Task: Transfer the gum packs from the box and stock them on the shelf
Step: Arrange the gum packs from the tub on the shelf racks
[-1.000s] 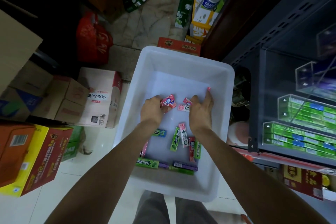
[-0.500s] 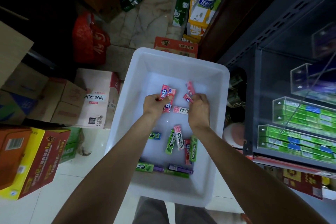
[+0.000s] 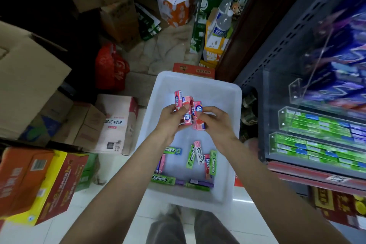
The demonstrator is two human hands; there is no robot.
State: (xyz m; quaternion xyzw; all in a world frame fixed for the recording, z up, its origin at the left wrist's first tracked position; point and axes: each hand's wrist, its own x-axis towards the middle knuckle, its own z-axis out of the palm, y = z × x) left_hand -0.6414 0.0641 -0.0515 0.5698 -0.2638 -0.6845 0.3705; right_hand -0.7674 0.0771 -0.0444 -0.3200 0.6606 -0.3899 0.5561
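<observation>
Mid-frame, a left hand (image 3: pixel 172 118) and right hand (image 3: pixel 214 121), fingers curled, grip pink gum packs (image 3: pixel 188 111) above the white box (image 3: pixel 233 105); loose packs (image 3: pixel 195 156) remain inside, the shelf (image 3: pixel 309 144) at right part-stocked, so restocking looks unfinished.

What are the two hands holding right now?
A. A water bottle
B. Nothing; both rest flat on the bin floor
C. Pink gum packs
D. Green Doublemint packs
C: the left hand and right hand together grip a bunch of pink gum packs above the white bin, while the green Doublemint packs lie on the bin floor below.
</observation>
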